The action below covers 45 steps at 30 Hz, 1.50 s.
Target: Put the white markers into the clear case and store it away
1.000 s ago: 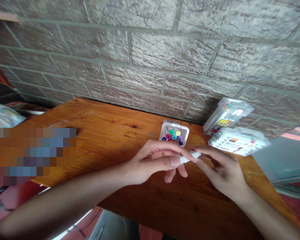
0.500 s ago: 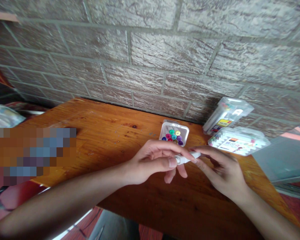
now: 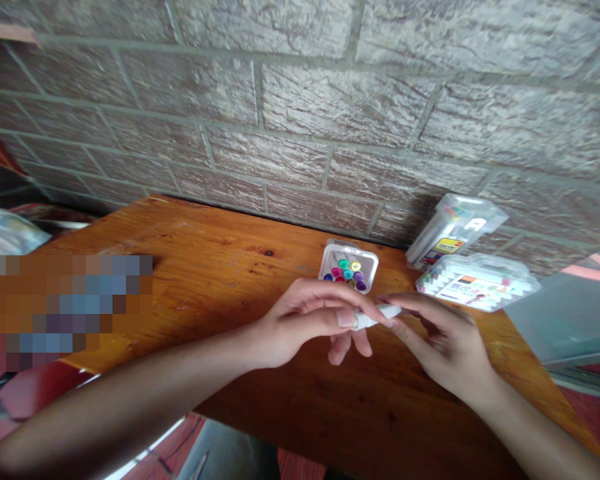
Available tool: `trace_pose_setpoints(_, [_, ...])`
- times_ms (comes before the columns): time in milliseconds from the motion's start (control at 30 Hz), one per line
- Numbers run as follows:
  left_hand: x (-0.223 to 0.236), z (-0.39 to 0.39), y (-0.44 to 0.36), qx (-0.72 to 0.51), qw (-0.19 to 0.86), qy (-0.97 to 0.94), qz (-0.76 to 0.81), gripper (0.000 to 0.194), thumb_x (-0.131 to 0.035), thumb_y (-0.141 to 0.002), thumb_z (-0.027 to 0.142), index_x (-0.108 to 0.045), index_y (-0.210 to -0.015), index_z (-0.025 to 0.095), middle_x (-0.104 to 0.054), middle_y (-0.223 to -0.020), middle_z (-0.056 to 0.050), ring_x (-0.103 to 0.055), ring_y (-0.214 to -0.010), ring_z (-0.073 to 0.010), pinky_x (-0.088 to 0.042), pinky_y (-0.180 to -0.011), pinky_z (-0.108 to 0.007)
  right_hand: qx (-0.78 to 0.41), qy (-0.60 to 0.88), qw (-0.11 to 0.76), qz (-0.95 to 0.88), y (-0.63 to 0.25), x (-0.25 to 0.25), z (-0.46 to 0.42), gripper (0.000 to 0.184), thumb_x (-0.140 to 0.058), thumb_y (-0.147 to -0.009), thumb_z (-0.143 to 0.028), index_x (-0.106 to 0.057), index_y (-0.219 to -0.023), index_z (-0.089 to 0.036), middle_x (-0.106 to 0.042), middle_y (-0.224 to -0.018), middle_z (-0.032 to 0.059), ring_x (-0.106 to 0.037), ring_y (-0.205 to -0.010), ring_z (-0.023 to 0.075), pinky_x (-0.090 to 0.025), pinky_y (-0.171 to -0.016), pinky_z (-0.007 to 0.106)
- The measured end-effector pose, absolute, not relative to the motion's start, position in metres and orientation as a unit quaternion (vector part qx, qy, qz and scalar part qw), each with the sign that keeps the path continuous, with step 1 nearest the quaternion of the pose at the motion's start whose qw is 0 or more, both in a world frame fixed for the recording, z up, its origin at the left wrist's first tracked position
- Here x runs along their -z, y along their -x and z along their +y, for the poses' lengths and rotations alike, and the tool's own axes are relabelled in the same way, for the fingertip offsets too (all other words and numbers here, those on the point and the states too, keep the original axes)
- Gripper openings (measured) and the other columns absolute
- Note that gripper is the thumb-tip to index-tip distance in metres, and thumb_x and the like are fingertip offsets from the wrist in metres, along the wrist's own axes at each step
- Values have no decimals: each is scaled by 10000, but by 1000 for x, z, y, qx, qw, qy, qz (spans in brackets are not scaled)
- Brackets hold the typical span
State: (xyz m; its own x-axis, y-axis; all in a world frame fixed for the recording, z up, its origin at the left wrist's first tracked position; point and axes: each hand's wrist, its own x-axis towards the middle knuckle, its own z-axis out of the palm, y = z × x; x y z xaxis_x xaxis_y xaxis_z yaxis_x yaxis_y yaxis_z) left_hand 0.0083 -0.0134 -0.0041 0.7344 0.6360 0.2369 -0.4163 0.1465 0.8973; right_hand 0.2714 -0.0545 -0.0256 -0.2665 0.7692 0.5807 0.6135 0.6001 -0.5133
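Observation:
A white marker pen [image 3: 380, 315] lies level between both hands, a little above the wooden table [image 3: 220, 267]. My left hand [image 3: 310, 320] pinches its near end between thumb and fingers. My right hand [image 3: 440, 340] grips the other end with fingertips. Just behind the hands stands a small clear box [image 3: 349, 268] holding several markers with coloured caps, upright and open at the top.
A clear marker case [image 3: 477, 283] lies flat at the right, and another clear case [image 3: 453, 230] leans against the brick wall [image 3: 300, 100] behind it. A blurred patch covers something at the table's left. The table's right edge runs close to my right arm.
Almost nothing has moved. My left thumb has shifted slightly along the white marker; both hands keep hold of it in the same place.

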Motion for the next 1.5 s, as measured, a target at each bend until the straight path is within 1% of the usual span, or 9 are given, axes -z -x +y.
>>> trace_pose_setpoints(100, [4, -14, -8, -351, 753, -548, 94, 322, -744, -914, 424, -813, -1104, 173, -788, -847, -146, -699, -671, -209, -514, -540, -283, -92, 438, 417, -791, -272, 26, -54, 231, -742, -953, -192, -732, -1179, -243, -811, -1068, 76, -789, -929, 225, -637, -835, 317])
trace_pose_setpoints(333, [3, -13, -6, -339, 748, -566, 70, 309, -741, -938, 384, -793, -1166, 182, -795, -887, -132, -633, -586, -140, -508, -563, -265, -102, 438, 416, -790, -272, 26, -54, 244, -746, -953, -185, -725, -1188, -250, -806, -1078, 68, -782, -943, 217, -629, -845, 310])
trace_pose_setpoints(467, [0, -13, -7, -338, 739, -579, 63, 283, -747, -946, 358, -789, -1159, 177, -795, -870, -120, -616, -562, -112, -504, -573, -248, -105, 438, 413, -791, -272, 26, -55, 239, -739, -957, -181, -722, -1187, -245, -806, -1083, 65, -780, -949, 205, -621, -850, 290])
trace_pose_setpoints(600, [0, -14, -7, -339, 743, -572, 73, 276, -773, -925, 351, -795, -1122, 160, -794, -849, -121, -613, -551, -114, -499, -560, -247, -104, 437, 411, -793, -272, 26, -55, 238, -742, -957, -179, -721, -1186, -239, -805, -1090, 65, -780, -953, 200, -618, -853, 279])
trace_pose_setpoints(833, [7, -10, -8, -342, 761, -549, 43, 303, -676, -987, 369, -793, -1176, 162, -791, -897, -130, -664, -637, -149, -527, -569, -248, -97, 425, 418, -797, -272, 27, -53, 238, -751, -954, -184, -724, -1187, -230, -806, -1059, 52, -781, -922, 178, -614, -837, 243])
trace_pose_setpoints(1000, [6, -11, -6, -340, 760, -553, 39, 313, -690, -981, 352, -776, -1222, 171, -790, -917, -133, -646, -635, -141, -523, -582, -251, -109, 426, 423, -792, -271, 27, -54, 239, -751, -956, -187, -723, -1188, -237, -804, -1056, 41, -777, -924, 166, -608, -857, 235])
trace_pose_setpoints(1200, [5, -11, -5, -329, 752, -570, 31, 323, -713, -973, 346, -764, -1247, 181, -790, -935, -118, -630, -594, -101, -507, -594, -232, -103, 425, 423, -793, -271, 27, -54, 238, -754, -950, -180, -727, -1180, -238, -805, -1049, 43, -779, -906, 169, -613, -833, 234])
trace_pose_setpoints(1400, [5, -11, -6, -336, 751, -567, 36, 265, -713, -975, 330, -785, -1187, 187, -789, -902, -98, -622, -571, -90, -510, -586, -222, -95, 424, 418, -798, -271, 26, -55, 234, -748, -952, -178, -726, -1177, -236, -806, -1064, 61, -784, -915, 188, -623, -812, 253])
trace_pose_setpoints(1500, [5, -11, -8, -344, 758, -553, 41, 251, -700, -981, 338, -798, -1154, 184, -787, -880, -97, -654, -609, -115, -522, -575, -223, -95, 426, 416, -798, -271, 26, -55, 236, -749, -953, -185, -725, -1181, -238, -805, -1073, 62, -784, -930, 187, -621, -826, 253])
